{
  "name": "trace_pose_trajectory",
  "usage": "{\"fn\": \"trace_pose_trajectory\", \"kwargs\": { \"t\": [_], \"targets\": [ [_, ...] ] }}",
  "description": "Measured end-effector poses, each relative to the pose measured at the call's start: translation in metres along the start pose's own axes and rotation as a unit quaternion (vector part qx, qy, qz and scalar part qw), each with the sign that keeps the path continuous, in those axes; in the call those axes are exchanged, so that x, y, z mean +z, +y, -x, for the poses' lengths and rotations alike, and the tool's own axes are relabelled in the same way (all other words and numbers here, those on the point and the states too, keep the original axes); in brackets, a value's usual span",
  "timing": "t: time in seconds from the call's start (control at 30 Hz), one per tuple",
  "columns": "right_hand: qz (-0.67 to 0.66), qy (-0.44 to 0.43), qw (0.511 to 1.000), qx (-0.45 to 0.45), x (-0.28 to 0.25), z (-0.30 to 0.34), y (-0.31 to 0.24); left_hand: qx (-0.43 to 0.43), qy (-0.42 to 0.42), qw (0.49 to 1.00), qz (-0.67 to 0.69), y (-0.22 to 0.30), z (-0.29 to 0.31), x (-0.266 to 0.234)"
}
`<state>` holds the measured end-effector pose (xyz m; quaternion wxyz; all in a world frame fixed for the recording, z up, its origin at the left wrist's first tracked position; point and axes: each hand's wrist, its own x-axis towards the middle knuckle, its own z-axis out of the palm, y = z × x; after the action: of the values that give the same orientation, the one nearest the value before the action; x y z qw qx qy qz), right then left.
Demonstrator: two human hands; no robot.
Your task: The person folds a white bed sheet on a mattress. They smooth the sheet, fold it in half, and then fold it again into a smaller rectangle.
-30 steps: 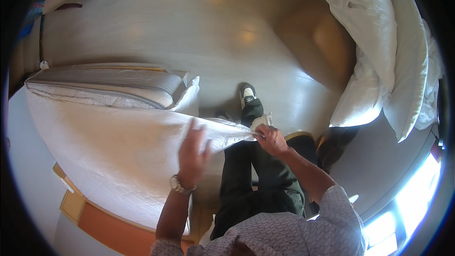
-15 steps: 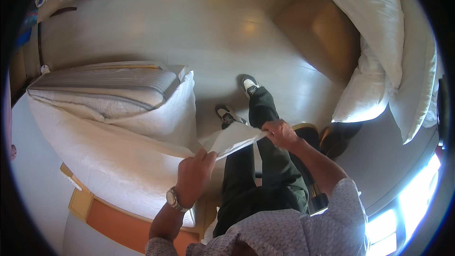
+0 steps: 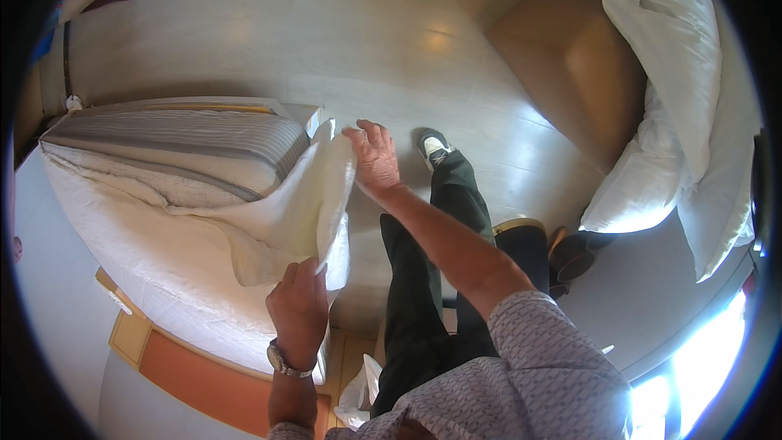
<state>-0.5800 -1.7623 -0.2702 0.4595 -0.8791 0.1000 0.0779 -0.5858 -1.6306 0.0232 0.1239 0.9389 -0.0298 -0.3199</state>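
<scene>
A white bed sheet (image 3: 216,246) covers much of the mattress (image 3: 183,140), whose grey-striped side shows bare at the far end. My left hand (image 3: 297,305), with a watch on the wrist, is closed on the sheet's edge near the mattress's right side. Farther forward, my right hand (image 3: 376,159) pinches the raised edge of the same sheet at the corner. Between the two hands the fabric stands up in a loose fold. The right thumb is mostly hidden behind the fingers and cloth.
White pillows and bedding (image 3: 635,191) lie at the right beside a brown box-like piece (image 3: 570,65). A dark round stool (image 3: 521,244) stands by my right leg. An orange panel with a wooden frame (image 3: 204,379) borders the bed's near side. My shoe (image 3: 434,147) is on the tiled floor.
Both hands have moved left with the sheet; my right hand has also swung forward to the mattress corner. The sheet's edge, earlier stretched over my legs, now rises beside the mattress.
</scene>
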Motion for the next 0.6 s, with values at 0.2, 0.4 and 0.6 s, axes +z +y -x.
{"fn": "trace_pose_trajectory", "kwargs": {
  "t": [0.2, 0.4, 0.6],
  "targets": [
    [-0.068, -0.08, 0.976, 0.19, 0.004, 0.05, -0.021, -0.021, 0.03, 0.999, 0.005, -0.023, -0.016, 0.006],
    [-0.12, -0.068, 0.982, 0.132, -0.008, 0.035, -0.014, -0.011, 0.008, 0.999, -0.039, -0.031, -0.044, 0.008],
    [-0.058, -0.091, 0.994, 0.017, 0.001, -0.013, -0.022, 0.002, 0.021, 0.999, -0.05, -0.034, -0.067, 0.021]
  ]
}}
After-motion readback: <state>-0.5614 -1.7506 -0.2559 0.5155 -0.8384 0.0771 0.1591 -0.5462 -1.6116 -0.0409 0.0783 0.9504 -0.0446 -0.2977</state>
